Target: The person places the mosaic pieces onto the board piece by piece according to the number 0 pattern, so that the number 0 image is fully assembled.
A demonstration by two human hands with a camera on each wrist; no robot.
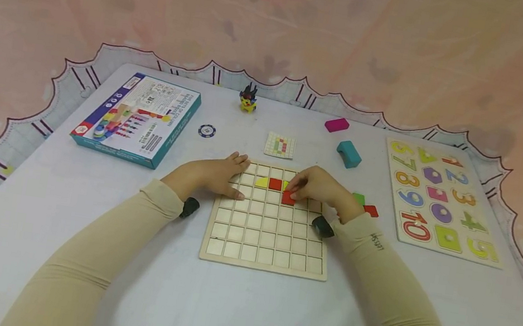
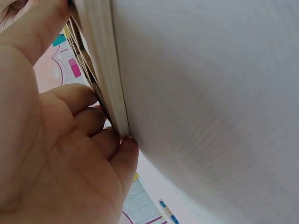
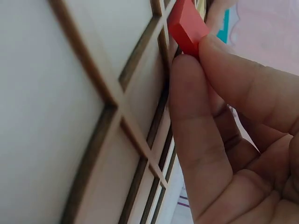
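A peach-pink backdrop (image 1: 283,20) with faint, blurred blotches rises behind a white table (image 1: 239,312); it is probably cloth, though the soft picture makes that uncertain. A pale, grid-patterned scalloped border (image 1: 24,136), outlined in dark purple and marked with paired stripes, follows the table's far edge and both sides. Soft light leaves faint shadows on the white surface.
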